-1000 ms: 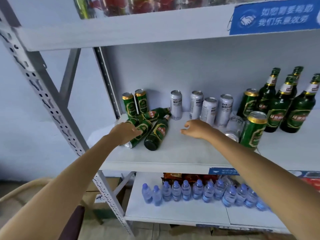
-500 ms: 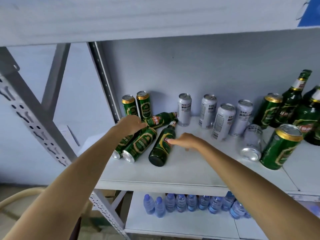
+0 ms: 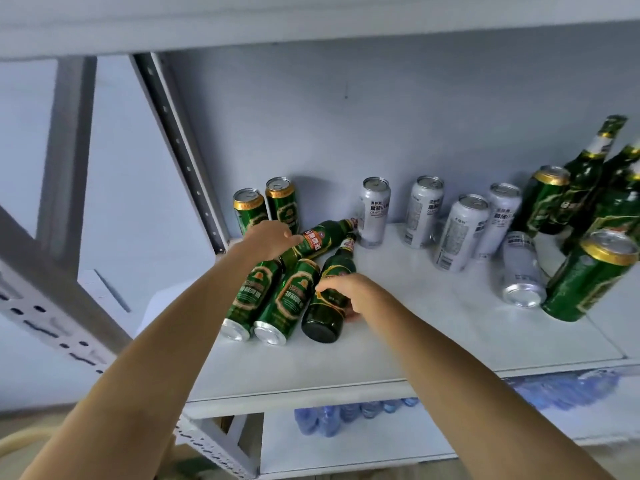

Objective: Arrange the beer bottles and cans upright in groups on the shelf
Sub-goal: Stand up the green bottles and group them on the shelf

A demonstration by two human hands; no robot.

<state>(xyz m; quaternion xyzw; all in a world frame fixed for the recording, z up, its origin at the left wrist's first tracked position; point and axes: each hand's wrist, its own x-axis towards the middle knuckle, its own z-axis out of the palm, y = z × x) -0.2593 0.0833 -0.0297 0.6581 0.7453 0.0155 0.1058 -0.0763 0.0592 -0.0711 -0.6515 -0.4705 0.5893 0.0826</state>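
Head view: on the left part of the shelf (image 3: 433, 344) lie 4 fallen green containers, 2 bottles and 2 cans, packed side by side. The right hand (image 3: 349, 294) curls over the belly of the nearer lying bottle (image 3: 327, 303), fingers bent round the glass and thumb on the label, its base toward the shelf edge and its neck pointing back. The left hand (image 3: 268, 237) rests on the shoulder of the rear lying bottle (image 3: 317, 239), fingers loosely bent and together, not plainly closed round it. The 2 lying green cans (image 3: 273, 299) touch each other just left of the nearer bottle. Behind stand 2 upright green cans (image 3: 266, 209); 4 silver cans (image 3: 440, 216) stand further right, 1 more lies on its side. Glass is likely heavy, smooth and breakable, so a full wrap at the widest part suits; the round cans would probably roll once their neighbour lifts
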